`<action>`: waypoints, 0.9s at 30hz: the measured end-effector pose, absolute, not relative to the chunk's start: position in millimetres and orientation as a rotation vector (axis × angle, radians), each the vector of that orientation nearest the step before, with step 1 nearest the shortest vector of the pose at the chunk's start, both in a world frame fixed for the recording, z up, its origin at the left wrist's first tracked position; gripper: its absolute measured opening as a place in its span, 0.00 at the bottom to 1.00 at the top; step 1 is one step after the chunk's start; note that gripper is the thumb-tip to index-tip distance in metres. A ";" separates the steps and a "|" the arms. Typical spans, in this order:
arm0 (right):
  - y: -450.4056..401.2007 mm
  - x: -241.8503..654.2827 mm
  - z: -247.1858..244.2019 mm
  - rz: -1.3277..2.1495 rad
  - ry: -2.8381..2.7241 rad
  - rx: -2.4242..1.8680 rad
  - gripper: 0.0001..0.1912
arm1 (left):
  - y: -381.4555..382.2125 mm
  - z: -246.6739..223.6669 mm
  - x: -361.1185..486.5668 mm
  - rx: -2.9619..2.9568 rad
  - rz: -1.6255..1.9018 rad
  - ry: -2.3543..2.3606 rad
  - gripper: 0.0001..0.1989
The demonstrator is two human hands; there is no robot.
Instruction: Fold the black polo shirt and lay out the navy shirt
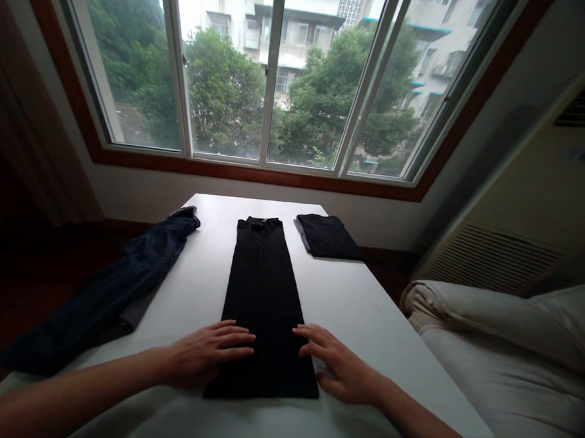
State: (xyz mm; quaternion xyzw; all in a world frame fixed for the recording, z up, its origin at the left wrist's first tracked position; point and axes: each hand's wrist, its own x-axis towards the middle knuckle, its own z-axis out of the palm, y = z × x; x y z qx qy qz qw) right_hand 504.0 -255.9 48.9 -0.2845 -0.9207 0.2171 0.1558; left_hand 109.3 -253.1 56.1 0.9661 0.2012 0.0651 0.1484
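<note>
A black collared shirt (265, 284) lies lengthwise on the white table (365, 324), its sides folded in to make a long narrow strip. The collar points at the window and the hem faces me. On the lower left part of the shirt rests my left hand (210, 350), fingers stretched out flat. My right hand (335, 362) is at the lower right edge, fingers spread, with the fingertips on or just over the cloth. Neither hand grips anything.
A folded stack of dark clothes (329, 236) sits at the table's far right. Dark blue garments (132, 281) hang over the left edge. To the right stands a beige sofa (513, 354), with a floor-standing air conditioner (529, 202) behind it. A window (272, 77) is beyond the table.
</note>
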 end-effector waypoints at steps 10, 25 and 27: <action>-240.9 493.6 23.3 0.377 -2.648 -0.803 0.38 | -244.7 41.2 99.9 2.752 0.294 0.734 0.40; -258.7 471.0 55.2 0.503 -2.577 -0.541 0.21 | -249.2 77.1 112.6 2.538 0.362 0.623 0.23; -264.8 466.8 70.8 0.633 -2.477 -0.519 0.17 | -257.8 105.3 112.0 2.364 0.307 0.619 0.23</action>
